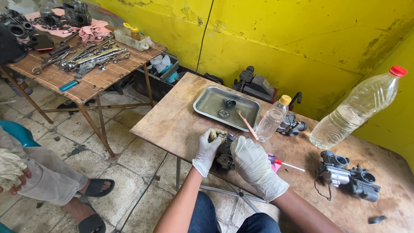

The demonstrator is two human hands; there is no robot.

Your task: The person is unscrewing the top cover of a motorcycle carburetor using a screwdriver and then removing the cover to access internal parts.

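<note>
Head view: left hand [208, 149] in white glove, grip closed round dark grey metal carburettor [224, 159] at near edge of worn wooden counter [172, 121]. Right hand [251, 162], also gloved, grip wrapped on pink-handled screwdriver [282, 163], pressed vs. carburettor top. Beyond hands: shallow steel tray [207, 113] w/ small parts & brush. Small clear bottle w/ yellow cap [272, 118] just beside tray. Large clear plastic bottle w/ red cap [355, 114] further right. Second grey carburettor [349, 176] well apart, right.
</note>
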